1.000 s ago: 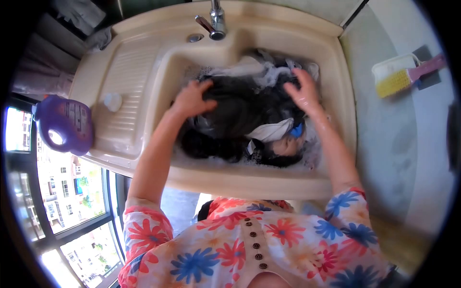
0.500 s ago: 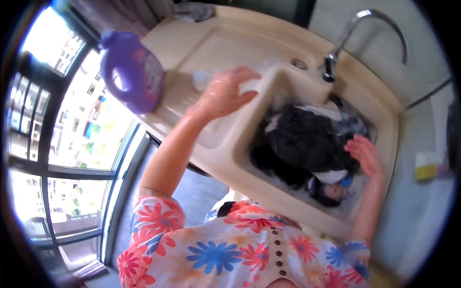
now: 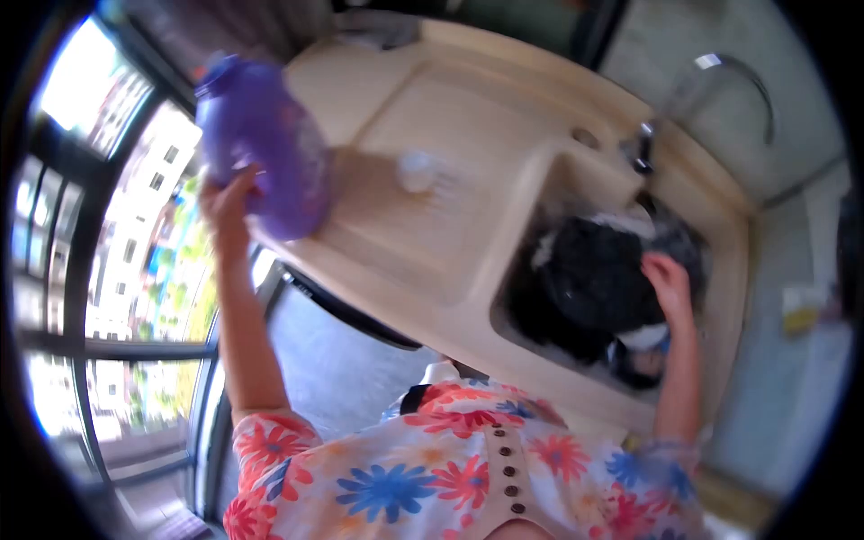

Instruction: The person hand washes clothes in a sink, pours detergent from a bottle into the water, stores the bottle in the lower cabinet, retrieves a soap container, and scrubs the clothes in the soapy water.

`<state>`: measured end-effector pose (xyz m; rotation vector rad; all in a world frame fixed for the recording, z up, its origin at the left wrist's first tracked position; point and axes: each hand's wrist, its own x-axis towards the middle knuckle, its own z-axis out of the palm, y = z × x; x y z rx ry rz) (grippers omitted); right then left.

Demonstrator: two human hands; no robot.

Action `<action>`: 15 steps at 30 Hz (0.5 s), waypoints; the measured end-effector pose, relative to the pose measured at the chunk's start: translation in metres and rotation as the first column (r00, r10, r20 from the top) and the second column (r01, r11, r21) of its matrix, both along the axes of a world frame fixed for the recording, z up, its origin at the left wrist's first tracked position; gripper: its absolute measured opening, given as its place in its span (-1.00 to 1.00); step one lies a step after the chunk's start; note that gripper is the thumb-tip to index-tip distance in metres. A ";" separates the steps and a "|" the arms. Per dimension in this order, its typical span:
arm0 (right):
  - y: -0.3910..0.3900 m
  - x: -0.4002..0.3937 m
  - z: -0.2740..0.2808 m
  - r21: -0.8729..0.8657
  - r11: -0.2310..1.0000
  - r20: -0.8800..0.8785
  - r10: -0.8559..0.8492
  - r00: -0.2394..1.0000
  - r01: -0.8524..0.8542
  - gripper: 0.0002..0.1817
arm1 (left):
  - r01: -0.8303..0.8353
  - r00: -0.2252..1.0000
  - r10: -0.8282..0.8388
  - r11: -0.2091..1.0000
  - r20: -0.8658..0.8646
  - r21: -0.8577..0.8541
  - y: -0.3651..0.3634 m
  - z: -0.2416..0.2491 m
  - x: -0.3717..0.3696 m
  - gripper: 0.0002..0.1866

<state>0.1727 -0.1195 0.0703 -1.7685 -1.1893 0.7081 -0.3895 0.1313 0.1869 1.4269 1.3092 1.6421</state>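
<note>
My left hand (image 3: 230, 200) is closed around the handle of a purple detergent jug (image 3: 283, 148), which stands upright at the left end of the counter. A small round white cap (image 3: 417, 171) lies on the ribbed washboard area to the jug's right. My right hand (image 3: 664, 277) hovers at the right side of the sink, fingers loosely bent and apart from one another. Its fingertips overlap the dark wet clothes (image 3: 598, 274) heaped in the basin. Some white cloth (image 3: 643, 337) shows among them.
A chrome faucet (image 3: 643, 148) curves up behind the basin. The beige sink counter (image 3: 450, 252) has a raised back edge. Grey cloth (image 3: 378, 29) lies at its far left corner. Tall windows (image 3: 135, 234) stand to the left, and a yellow-and-white item (image 3: 799, 310) sits by the right wall.
My left hand has moved left from over the washboard and taken hold of the jug's handle. The right hand stays by the clothes, its fingers more bent. The view has shifted.
</note>
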 end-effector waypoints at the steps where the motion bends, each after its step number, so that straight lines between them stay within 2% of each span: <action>1: 0.004 -0.003 0.002 -0.015 1.000 -0.002 -0.005 1.000 0.005 -0.81 | -0.066 0.998 0.067 0.991 0.005 -0.116 -0.001 0.006 0.000 -0.81; 2: 0.007 -0.010 0.012 -0.020 0.999 -0.073 -0.026 0.997 0.025 -0.80 | -0.072 0.995 0.079 0.990 0.053 -0.120 0.006 0.003 -0.009 -0.84; 3: 0.007 -0.018 0.028 -0.181 0.978 -0.066 -0.114 0.991 0.101 -0.77 | -0.104 0.994 0.099 0.988 -0.050 -0.111 0.002 0.011 -0.011 -0.82; 4: 0.004 -0.016 0.027 -0.183 0.976 -0.142 -0.142 0.980 0.115 -0.73 | -0.130 0.991 0.132 0.987 0.016 -0.095 0.004 0.009 -0.024 -0.82; 5: 0.001 -0.011 0.025 -0.211 0.966 -0.233 -0.196 0.952 0.148 -0.70 | -0.059 0.998 0.059 0.995 -0.001 -0.079 0.002 0.013 -0.036 -0.80; 9: -0.012 0.000 0.023 -0.171 0.951 -0.536 -0.310 0.785 0.258 -0.69 | -0.066 0.936 0.026 0.993 -0.350 -0.100 -0.032 0.060 -0.018 -0.79; 10: -0.012 0.003 0.021 -0.157 0.942 -0.586 -0.331 0.740 0.296 -0.68 | -0.012 0.923 -0.024 0.996 -0.385 -0.091 -0.038 0.066 -0.020 -0.76; 13: -0.004 0.012 0.011 -0.042 0.951 -0.767 -0.227 0.600 0.305 -0.65 | 0.183 0.887 -0.205 0.979 -0.414 -0.093 -0.048 0.081 -0.012 -0.67; 15: 0.008 0.007 0.010 0.023 0.962 -0.846 -0.126 0.518 0.273 -0.62 | 0.237 0.784 -0.286 0.958 -0.551 -0.160 -0.059 0.102 0.007 -0.64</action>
